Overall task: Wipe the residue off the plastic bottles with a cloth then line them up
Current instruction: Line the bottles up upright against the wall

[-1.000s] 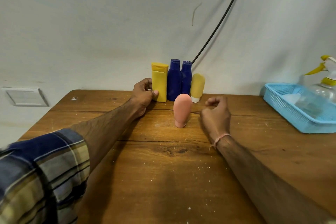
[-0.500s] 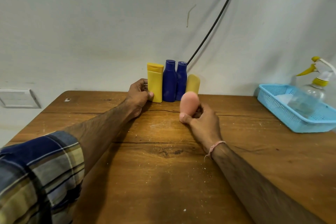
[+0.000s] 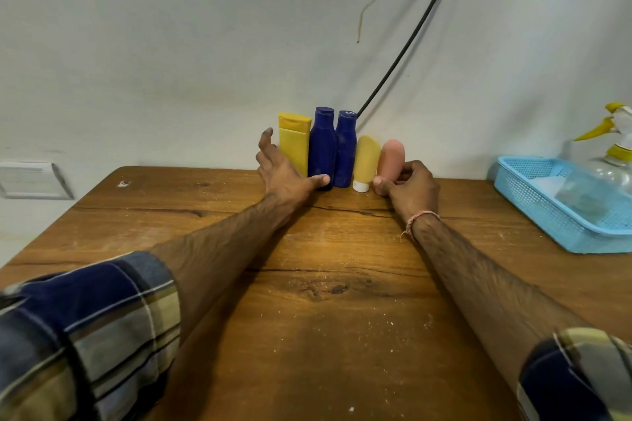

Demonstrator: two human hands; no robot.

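Several plastic bottles stand in a row against the wall at the back of the wooden table (image 3: 307,335): a yellow flip-top bottle (image 3: 294,142), two dark blue bottles (image 3: 322,147) (image 3: 345,149), a small yellow tube (image 3: 366,161) on its white cap, and a pink tube (image 3: 391,159) at the right end. My right hand (image 3: 412,186) grips the pink tube near its base. My left hand (image 3: 285,169) is spread in front of the yellow bottle, fingers straight, thumb touching the base of the first blue bottle. No cloth is visible.
A light blue plastic basket (image 3: 547,212) sits at the table's right edge with a clear spray bottle (image 3: 612,161), yellow trigger, lying in it. A black cable (image 3: 410,34) runs down the wall behind the bottles. White crumbs dot the tabletop.
My right hand took hold of the pink tube at mid-table and carried it back to the right end of the row. My left hand opened from gripping the yellow bottle to a spread pose.
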